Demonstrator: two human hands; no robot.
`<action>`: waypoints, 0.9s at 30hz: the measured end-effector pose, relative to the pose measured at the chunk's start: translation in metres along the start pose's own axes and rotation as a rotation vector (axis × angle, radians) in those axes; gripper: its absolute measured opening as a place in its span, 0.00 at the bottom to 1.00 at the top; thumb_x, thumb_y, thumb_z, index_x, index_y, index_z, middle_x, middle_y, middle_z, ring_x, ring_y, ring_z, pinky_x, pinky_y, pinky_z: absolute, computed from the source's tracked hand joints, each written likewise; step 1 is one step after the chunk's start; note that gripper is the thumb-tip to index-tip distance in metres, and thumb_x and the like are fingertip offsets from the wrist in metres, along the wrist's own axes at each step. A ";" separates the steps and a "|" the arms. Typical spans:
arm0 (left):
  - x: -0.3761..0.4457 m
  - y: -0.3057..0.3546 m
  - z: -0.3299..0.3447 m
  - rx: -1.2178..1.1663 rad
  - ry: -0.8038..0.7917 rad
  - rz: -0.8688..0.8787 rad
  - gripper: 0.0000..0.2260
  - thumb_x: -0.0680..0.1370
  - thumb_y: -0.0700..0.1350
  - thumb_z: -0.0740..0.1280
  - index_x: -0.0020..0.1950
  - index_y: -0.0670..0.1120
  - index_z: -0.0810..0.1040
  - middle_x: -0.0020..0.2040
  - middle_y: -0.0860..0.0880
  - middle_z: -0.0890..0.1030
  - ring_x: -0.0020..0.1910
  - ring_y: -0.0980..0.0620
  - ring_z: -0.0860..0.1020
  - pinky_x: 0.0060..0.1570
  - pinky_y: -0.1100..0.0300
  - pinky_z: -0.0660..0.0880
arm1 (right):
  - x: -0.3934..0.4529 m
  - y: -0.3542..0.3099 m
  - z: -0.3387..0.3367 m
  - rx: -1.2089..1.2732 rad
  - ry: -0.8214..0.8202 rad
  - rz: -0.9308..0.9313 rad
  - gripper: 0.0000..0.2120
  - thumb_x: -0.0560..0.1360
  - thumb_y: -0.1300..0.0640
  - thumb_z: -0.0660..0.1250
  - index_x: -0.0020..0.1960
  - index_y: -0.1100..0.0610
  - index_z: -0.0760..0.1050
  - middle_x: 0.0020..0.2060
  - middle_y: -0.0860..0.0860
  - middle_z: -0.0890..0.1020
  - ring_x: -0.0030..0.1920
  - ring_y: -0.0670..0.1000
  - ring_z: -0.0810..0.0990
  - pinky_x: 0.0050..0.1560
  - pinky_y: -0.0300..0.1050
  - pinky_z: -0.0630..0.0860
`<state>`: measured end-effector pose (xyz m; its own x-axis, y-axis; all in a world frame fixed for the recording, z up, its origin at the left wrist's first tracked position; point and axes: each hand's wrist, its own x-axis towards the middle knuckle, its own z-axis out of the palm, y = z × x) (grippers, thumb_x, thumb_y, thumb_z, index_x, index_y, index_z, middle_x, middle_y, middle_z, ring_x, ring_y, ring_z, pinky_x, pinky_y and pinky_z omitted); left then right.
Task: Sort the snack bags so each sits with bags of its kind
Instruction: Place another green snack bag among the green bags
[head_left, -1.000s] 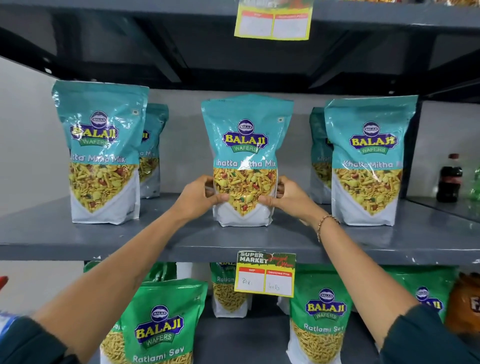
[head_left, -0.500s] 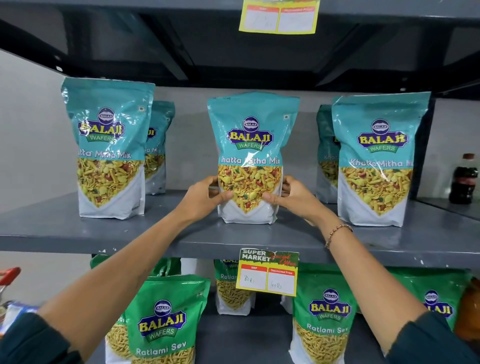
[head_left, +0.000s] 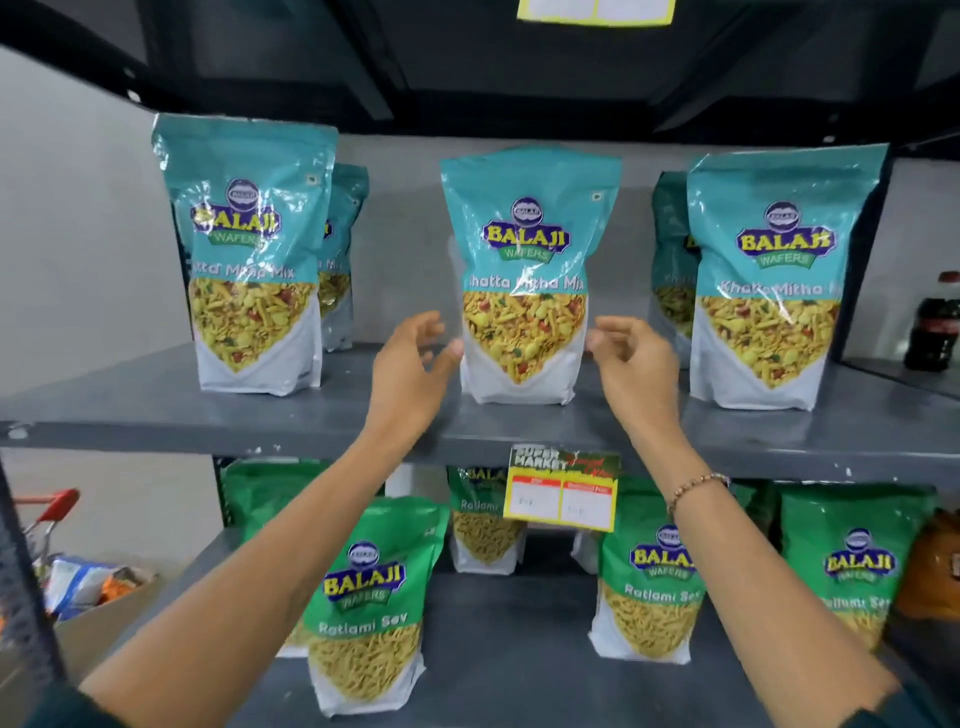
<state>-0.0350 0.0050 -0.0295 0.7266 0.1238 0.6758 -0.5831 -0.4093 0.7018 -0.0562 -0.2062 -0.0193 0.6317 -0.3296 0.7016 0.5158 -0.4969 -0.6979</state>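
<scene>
I'm looking at grey metal shop shelving against a pale wall. On the upper shelf (head_left: 130, 415), my left hand (head_left: 410, 374) has its fingers spread and loosely curled, gripping nothing, thumb just beside the left edge of the middle teal bag (head_left: 524, 280). My right hand (head_left: 634, 369) mirrors it on the other side, fingers parted and empty, close to the bag's right edge; a bead bracelet (head_left: 696, 488) circles that wrist. The middle teal bag stands upright near the shelf's front. A left teal bag (head_left: 249, 254) and a right teal bag (head_left: 779, 275) flank it well apart, each with another half hidden behind. A yellow price tag (head_left: 563, 493) hangs from the shelf lip, covering part of the green bags (head_left: 374, 597) below. A dark soda bottle (head_left: 932, 322) stands far right.
</scene>
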 end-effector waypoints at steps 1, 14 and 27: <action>-0.017 0.005 -0.009 -0.061 0.063 0.039 0.17 0.76 0.48 0.66 0.63 0.46 0.73 0.54 0.54 0.80 0.53 0.62 0.77 0.57 0.66 0.72 | -0.019 -0.010 0.001 0.053 0.046 -0.040 0.07 0.74 0.60 0.64 0.51 0.55 0.77 0.44 0.50 0.83 0.46 0.46 0.81 0.51 0.45 0.78; -0.235 -0.167 -0.056 0.026 0.093 -0.486 0.14 0.77 0.51 0.64 0.58 0.45 0.72 0.50 0.49 0.76 0.48 0.60 0.76 0.48 0.64 0.74 | -0.281 0.098 0.103 -0.149 -0.669 0.235 0.07 0.74 0.62 0.63 0.49 0.59 0.79 0.43 0.56 0.85 0.41 0.43 0.80 0.47 0.39 0.78; -0.206 -0.245 -0.065 0.284 -0.469 -0.710 0.32 0.71 0.50 0.72 0.68 0.40 0.63 0.67 0.40 0.72 0.65 0.39 0.70 0.57 0.51 0.68 | -0.272 0.153 0.163 0.098 -0.897 0.674 0.37 0.69 0.61 0.72 0.72 0.58 0.55 0.70 0.56 0.68 0.69 0.52 0.67 0.71 0.53 0.64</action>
<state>-0.0659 0.1389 -0.3262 0.9919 0.0765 -0.1015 0.1271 -0.5932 0.7950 -0.0543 -0.0619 -0.3404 0.9660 0.2091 -0.1522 -0.0693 -0.3576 -0.9313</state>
